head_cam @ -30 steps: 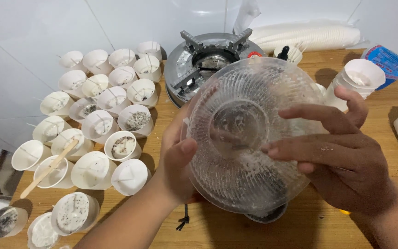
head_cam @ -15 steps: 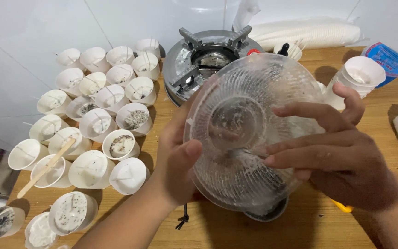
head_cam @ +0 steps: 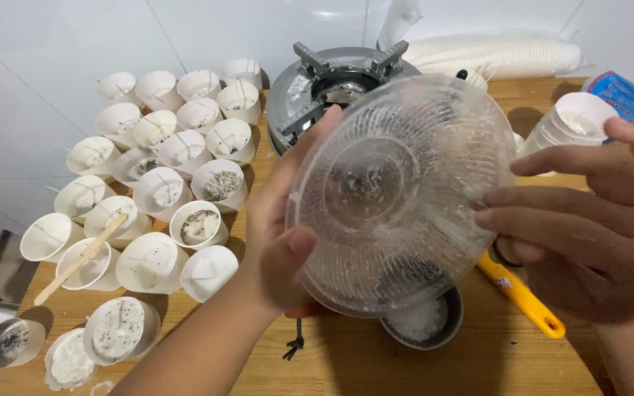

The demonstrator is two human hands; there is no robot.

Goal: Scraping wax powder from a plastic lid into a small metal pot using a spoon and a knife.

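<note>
- We held a clear ribbed plastic bowl at frame centre, tilted w/ its underside toward the camera, white residue stuck inside.
- Our left hand gripped the bowl's left rim: thumb pressed on the near face, fingers wrapped behind the edge.
- Our right hand sat at the bowl's right edge, fingers spread & stretched out, tips touching the rim; a loose touch, not a clamp.
- Below the bowl, lower centre, sat a small metal pot w/ white granules, partly hidden by the bowl.
- Just right of the pot lay a yellow-handled tool, its upper end under our right hand.
- A gas burner stood top centre, behind the bowl.
- Left half of frame: many white paper cups packed close on the wooden table, some w/ dark-speckled filling.
- A wooden stick rested across one cup at left.
- Upper right: a stack of white cups near a blue packet; a long row of stacked white cups lay behind along the wall.
</note>
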